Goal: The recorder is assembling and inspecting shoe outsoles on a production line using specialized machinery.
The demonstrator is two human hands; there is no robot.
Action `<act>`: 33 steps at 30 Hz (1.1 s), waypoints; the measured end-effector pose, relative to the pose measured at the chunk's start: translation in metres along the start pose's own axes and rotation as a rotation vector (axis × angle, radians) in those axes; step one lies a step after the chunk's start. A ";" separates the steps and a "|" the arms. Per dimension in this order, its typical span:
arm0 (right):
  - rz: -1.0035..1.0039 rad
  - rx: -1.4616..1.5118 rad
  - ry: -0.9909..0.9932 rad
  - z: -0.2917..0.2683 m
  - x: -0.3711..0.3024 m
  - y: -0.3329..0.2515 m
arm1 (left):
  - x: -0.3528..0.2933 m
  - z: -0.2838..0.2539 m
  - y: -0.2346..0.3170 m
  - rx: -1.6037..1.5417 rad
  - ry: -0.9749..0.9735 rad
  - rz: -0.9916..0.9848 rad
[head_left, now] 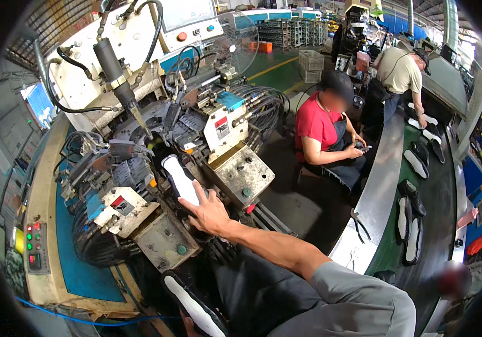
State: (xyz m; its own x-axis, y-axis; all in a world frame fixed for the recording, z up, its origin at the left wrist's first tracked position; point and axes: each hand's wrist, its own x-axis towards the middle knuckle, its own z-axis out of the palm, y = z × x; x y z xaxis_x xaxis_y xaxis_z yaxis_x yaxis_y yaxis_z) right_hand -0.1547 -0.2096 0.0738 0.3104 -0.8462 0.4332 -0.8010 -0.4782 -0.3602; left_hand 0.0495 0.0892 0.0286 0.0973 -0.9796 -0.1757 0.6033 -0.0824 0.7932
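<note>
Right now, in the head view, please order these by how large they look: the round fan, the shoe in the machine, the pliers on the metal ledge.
1. Round fan, though it stands farther away.
2. Shoe in the machine, under the right hand; partly covered.
3. Pliers, clearly smallest.

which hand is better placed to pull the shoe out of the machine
Right. The right hand already lies on the white-soled shoe seated in the machine, forearm stretched across. The left hand is low at the picture's bottom edge, by another shoe.
</note>
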 end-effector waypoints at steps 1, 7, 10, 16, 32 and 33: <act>0.015 0.013 -0.020 -0.001 0.002 -0.001 | -0.001 0.001 -0.003 0.005 0.010 0.004; -0.278 -0.052 0.213 0.010 0.000 0.022 | -0.004 0.012 -0.025 0.022 0.107 0.000; -0.271 -0.062 0.203 0.015 0.003 0.027 | -0.020 0.013 -0.038 0.027 0.215 -0.017; -0.230 -0.031 0.154 0.021 0.045 0.018 | -0.013 0.010 -0.047 0.061 0.164 -0.129; -0.223 -0.129 0.294 0.051 0.172 0.016 | 0.064 0.054 -0.046 0.242 0.208 -0.300; -0.222 -0.130 0.298 0.047 0.174 0.016 | 0.067 0.050 -0.049 0.244 0.205 -0.298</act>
State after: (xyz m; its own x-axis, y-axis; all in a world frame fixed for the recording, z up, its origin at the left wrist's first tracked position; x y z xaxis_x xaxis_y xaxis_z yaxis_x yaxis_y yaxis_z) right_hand -0.0895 -0.3753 0.1047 0.3368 -0.6111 0.7163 -0.7951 -0.5921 -0.1314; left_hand -0.0132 0.0185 0.0076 0.1171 -0.8517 -0.5108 0.4262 -0.4214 0.8005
